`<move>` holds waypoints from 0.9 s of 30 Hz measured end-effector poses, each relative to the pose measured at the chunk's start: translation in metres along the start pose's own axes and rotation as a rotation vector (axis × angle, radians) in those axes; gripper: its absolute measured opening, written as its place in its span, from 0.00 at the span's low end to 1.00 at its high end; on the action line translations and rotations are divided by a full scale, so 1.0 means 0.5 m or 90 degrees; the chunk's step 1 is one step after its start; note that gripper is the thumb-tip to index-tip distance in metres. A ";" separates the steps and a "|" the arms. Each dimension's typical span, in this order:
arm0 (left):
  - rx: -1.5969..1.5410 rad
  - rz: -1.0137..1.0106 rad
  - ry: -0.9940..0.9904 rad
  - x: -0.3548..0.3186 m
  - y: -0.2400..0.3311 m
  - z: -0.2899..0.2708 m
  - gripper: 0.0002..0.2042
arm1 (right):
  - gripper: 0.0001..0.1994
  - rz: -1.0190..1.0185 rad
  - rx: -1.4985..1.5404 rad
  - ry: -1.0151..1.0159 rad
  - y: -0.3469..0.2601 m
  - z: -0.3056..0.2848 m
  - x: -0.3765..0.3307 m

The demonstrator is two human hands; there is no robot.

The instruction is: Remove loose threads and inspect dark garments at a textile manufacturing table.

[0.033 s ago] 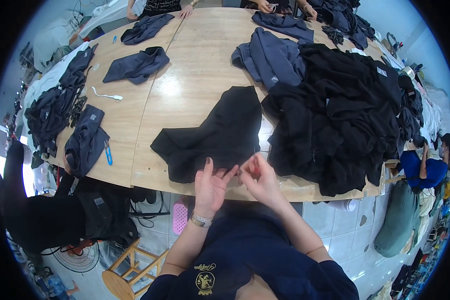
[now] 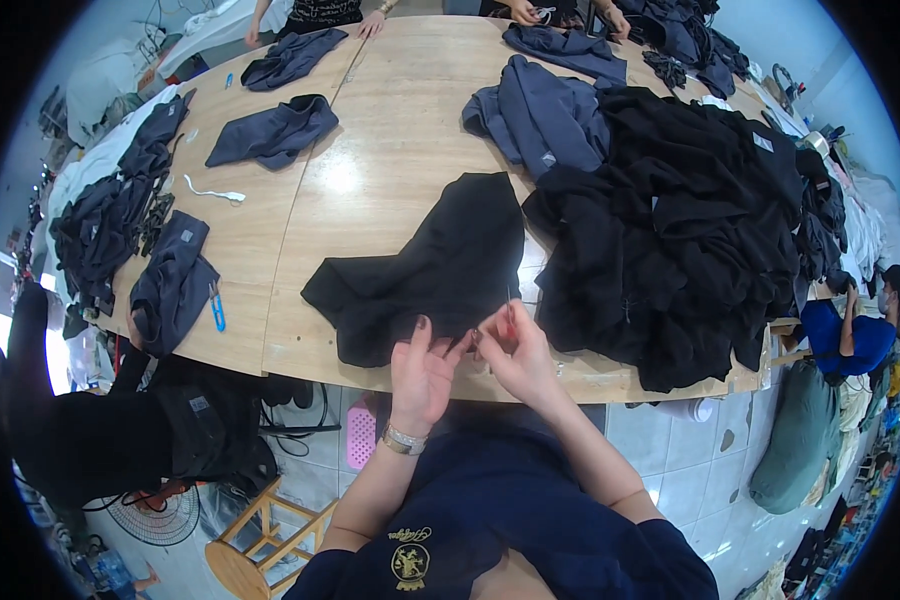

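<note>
- Across the room's middle: big wooden table (image 2: 390, 150), pale top, curved near edge, garments spread all over it.
- Right part of table: large heap of black garments (image 2: 690, 220), piled loosely, reaching the table's right edge.
- Behind heap, toward centre: grey-blue garment (image 2: 540, 115), crumpled, touching the heap's upper left side.
- Near edge, centre: black garment (image 2: 430, 275) lying flat, its lower hem at the table edge, just left of the heap. Both hands work at its near edge.
- Left edge of table: dark grey stack (image 2: 105, 225), and a folded dark piece (image 2: 175, 275) nearer the front corner.
- Far left on table: two more dark blue folded pieces (image 2: 275, 130) and (image 2: 292, 58), apart from each other.
- Left hand (image 2: 422, 375): fingers partly spread, fingertips pressing on the black garment's hem, thumb side toward the other hand; bracelet (image 2: 404, 440) on the wrist. Not closed round anything.
- Right hand (image 2: 515, 355): fingers pinched together at the hem, gripping a small thin tool (image 2: 511, 308) that pokes up; too small to say what kind. Hands nearly touching.
- Other people: hands at the far edge of table (image 2: 375, 22); a person in blue (image 2: 850, 335) low on the right, beyond the table.
- Small stuff: blue snips (image 2: 217, 305) on table beside the folded dark piece; white strip (image 2: 215, 193) farther back; wooden stool (image 2: 260, 540) on the tiled floor below left; pink perforated thing (image 2: 360, 435) under the table edge.
</note>
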State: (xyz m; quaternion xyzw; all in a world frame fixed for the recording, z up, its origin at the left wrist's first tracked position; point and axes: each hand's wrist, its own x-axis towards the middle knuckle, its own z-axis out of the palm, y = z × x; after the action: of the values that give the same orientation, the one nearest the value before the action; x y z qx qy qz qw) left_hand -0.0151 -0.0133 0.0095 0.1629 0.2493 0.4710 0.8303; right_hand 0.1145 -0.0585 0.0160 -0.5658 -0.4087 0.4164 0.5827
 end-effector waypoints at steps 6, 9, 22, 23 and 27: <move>0.114 0.088 0.057 -0.001 -0.030 -0.010 0.06 | 0.09 0.025 -0.143 0.023 -0.001 0.031 0.018; 0.138 0.114 0.048 0.001 -0.040 -0.017 0.06 | 0.10 0.043 -0.115 0.050 0.024 0.028 0.022; 0.423 0.217 0.051 0.011 -0.076 -0.045 0.03 | 0.13 0.046 -0.024 0.120 0.063 0.020 0.026; 0.386 0.225 0.082 0.012 -0.075 -0.035 0.03 | 0.13 0.047 -0.024 0.120 0.066 0.019 0.026; 0.305 0.193 0.046 0.022 -0.070 -0.055 0.08 | 0.13 0.050 0.155 0.056 0.058 0.017 0.023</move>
State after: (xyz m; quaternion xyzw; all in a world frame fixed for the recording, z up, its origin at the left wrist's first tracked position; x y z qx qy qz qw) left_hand -0.0015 -0.0207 -0.0337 0.3730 0.3559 0.5232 0.6786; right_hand 0.1093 -0.0442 -0.0127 -0.5239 -0.3070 0.4603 0.6477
